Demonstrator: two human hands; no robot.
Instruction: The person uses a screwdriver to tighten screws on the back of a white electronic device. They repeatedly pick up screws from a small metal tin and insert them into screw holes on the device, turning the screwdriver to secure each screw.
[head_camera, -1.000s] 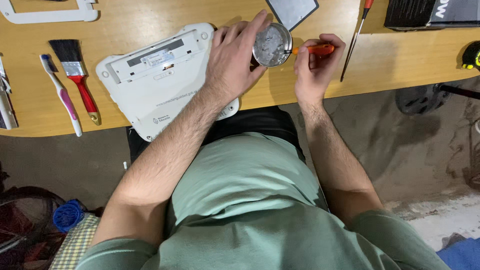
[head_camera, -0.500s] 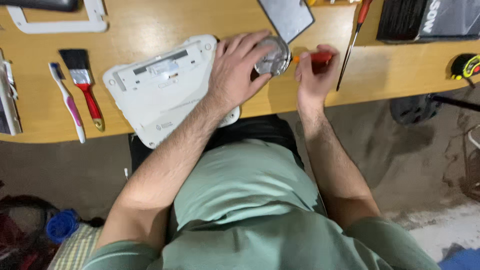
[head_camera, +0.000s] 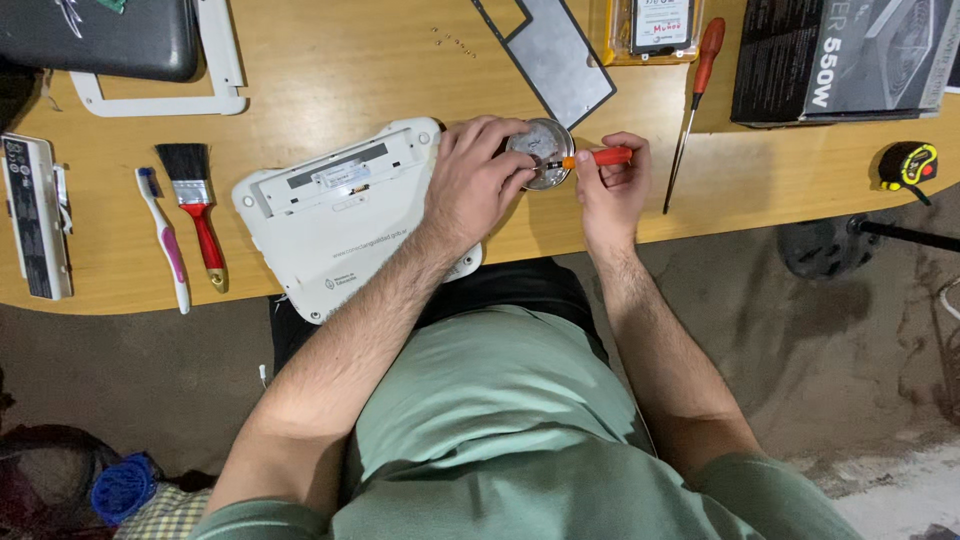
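Looks like mid-job: the white plastic laptop (head_camera: 345, 225) is flipped belly-up at centre-left, its back cover not yet off, while the small round metal dish (head_camera: 541, 153) is steadied by the left hand (head_camera: 478, 180) and the orange-handled screwdriver (head_camera: 598, 158) is gripped in the right hand (head_camera: 612, 190), tip in the dish.

Both hands (head_camera: 480, 175) (head_camera: 612, 185) forward, fingers curled (right fisted), forearms converging.

We've got one head cam, looking steeply down over our torso at the wooden desk (head_camera: 330, 70), fairly close.
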